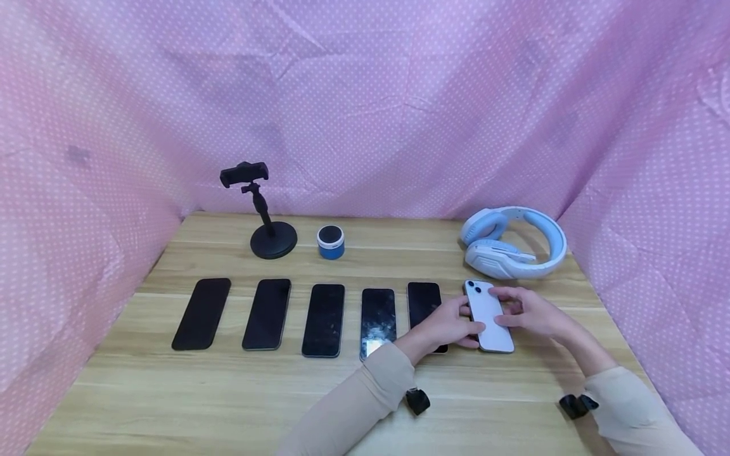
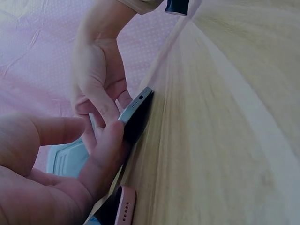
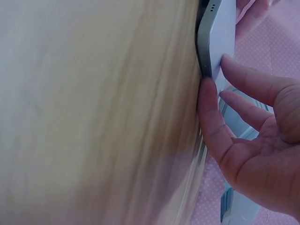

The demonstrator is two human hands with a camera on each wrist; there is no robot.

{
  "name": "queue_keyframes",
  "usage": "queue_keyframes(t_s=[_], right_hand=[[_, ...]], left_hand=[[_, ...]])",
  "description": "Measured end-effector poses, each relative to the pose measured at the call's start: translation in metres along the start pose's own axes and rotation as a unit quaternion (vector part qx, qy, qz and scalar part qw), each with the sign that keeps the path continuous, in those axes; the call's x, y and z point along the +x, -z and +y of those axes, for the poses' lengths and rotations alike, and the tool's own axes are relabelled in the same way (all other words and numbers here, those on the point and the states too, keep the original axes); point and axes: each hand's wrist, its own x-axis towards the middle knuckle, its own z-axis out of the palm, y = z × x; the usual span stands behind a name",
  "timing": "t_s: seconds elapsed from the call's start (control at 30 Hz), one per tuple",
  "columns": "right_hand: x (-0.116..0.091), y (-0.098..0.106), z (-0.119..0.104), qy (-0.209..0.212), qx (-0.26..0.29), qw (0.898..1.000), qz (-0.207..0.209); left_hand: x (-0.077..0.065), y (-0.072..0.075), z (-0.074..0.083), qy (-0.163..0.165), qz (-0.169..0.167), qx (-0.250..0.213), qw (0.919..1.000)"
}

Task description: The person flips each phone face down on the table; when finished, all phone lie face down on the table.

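Observation:
A white smartphone (image 1: 489, 320) lies back side up at the right end of a row of phones, its two camera lenses at the upper left corner. My left hand (image 1: 447, 326) holds its left edge, thumb over the back and fingers along the side. From the other side my right hand (image 1: 533, 311) pinches the right edge, with the thumb on the white back in the right wrist view. The phone's bottom edge (image 2: 136, 104) stands slightly off the wood in the left wrist view. Under my left wrist lies a phone (image 1: 424, 301) with a dark screen, partly covered.
Several dark-screened phones (image 1: 323, 320) lie screen up in a row to the left. Behind them stand a black phone stand (image 1: 274, 239) and a small blue speaker (image 1: 331, 247). White and blue headphones (image 1: 502, 259) rest just behind the white phone. Pink dotted cloth (image 1: 365, 114) surrounds the wooden table (image 1: 228, 392).

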Motion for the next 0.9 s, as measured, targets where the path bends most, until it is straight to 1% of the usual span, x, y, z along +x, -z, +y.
queue_keyframes(t_s=[0.17, 0.37, 0.43, 0.57, 0.63, 0.7, 0.8, 0.9], right_hand=[[-0.001, 0.0, 0.0, -0.001, 0.003, 1.0, -0.003], [-0.001, 0.001, 0.0, -0.005, 0.001, 1.0, 0.001], [-0.001, 0.001, 0.001, -0.008, -0.003, 1.0, 0.005], [0.0, 0.002, 0.002, -0.015, -0.017, 1.0, 0.01], [0.001, 0.002, 0.002, -0.016, -0.022, 1.0, 0.014], [0.001, 0.0, 0.002, -0.007, -0.027, 0.999, 0.017], [-0.001, -0.004, -0.002, 0.016, -0.06, 0.997, 0.039], [-0.007, -0.011, -0.011, 0.051, -0.109, 0.989, 0.082]], left_hand=[[-0.002, 0.0, 0.001, 0.005, 0.002, 0.047, 0.9989], [-0.004, 0.001, 0.002, 0.015, 0.012, 0.081, 0.9965], [-0.004, 0.001, 0.002, 0.015, 0.017, 0.088, 0.9958], [-0.004, 0.001, 0.001, 0.013, 0.015, 0.09, 0.9958], [-0.004, 0.002, 0.001, 0.012, 0.013, 0.1, 0.9948], [-0.005, 0.005, 0.002, 0.006, 0.012, 0.12, 0.9927], [-0.008, 0.011, 0.007, -0.011, 0.008, 0.15, 0.9886], [-0.014, 0.018, 0.014, -0.036, -0.002, 0.145, 0.9888]])
